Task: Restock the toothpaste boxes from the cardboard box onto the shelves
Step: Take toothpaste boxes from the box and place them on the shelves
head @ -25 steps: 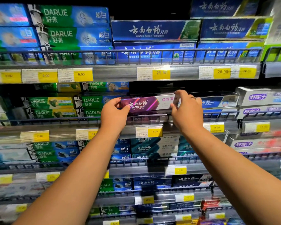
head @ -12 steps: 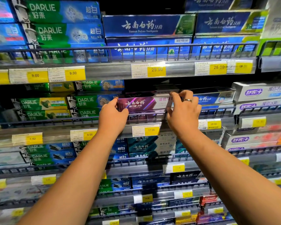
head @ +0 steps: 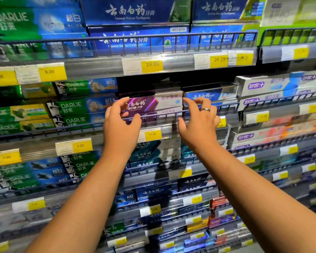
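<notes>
A purple and white toothpaste box (head: 153,103) lies lengthwise on the second shelf, on top of another purple box and behind the wire rail (head: 77,125). My left hand (head: 120,123) hovers in front of its left end with fingers loosely curled, holding nothing. My right hand (head: 199,121), with a ring on one finger, hovers at its right end in the same way. Both hands are just in front of the rail. The cardboard box is out of view.
Green Darlie boxes (head: 75,106) fill the shelf to the left and blue boxes (head: 208,94) and white boxes (head: 263,84) to the right. Blue boxes (head: 135,13) stand on the shelf above. A yellow 17.00 price tag (head: 152,134) sits below the purple box. More stocked shelves run below.
Both hands held the ends of the purple box and set it down behind the rail. Now they have let go and drawn back slightly; the view has moved closer to the shelf.
</notes>
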{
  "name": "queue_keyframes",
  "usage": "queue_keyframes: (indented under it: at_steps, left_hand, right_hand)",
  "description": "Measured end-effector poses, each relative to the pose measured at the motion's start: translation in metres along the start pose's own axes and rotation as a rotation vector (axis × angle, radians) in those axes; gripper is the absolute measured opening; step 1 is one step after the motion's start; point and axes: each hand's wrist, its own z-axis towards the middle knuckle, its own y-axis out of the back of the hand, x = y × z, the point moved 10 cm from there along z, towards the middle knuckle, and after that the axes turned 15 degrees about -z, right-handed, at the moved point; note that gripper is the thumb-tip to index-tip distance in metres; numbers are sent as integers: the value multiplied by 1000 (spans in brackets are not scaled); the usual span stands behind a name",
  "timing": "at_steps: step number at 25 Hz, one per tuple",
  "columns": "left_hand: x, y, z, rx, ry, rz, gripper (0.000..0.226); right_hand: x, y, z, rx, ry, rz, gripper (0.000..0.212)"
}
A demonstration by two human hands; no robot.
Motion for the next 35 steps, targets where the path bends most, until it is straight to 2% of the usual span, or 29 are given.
queue_keyframes:
  at_steps: [5,11,19,26,32,35]
  left_hand:
    - [3,-91,-58,322,62,-88,50]
    - [-1,-225,-136,534,182,-134,55]
    - [-38,-446,-290,801,231,-163,63]
    - [-51,-609,-423,1027,288,-171,65]
    - [-13,-731,-495,1213,345,-142,65]
    - [24,-793,-517,1217,396,-76,62]
  right_hand:
    - [-72,11,-33,35,-66,171,55]
    - [-206,32,-82,73,-201,286,60]
    - [-440,80,-153,219,-336,160,66]
    - [-631,113,-209,232,-481,61,63]
    - [-757,83,-244,290,-634,18,59]
    - [-820,54,-257,326,-724,-14,58]
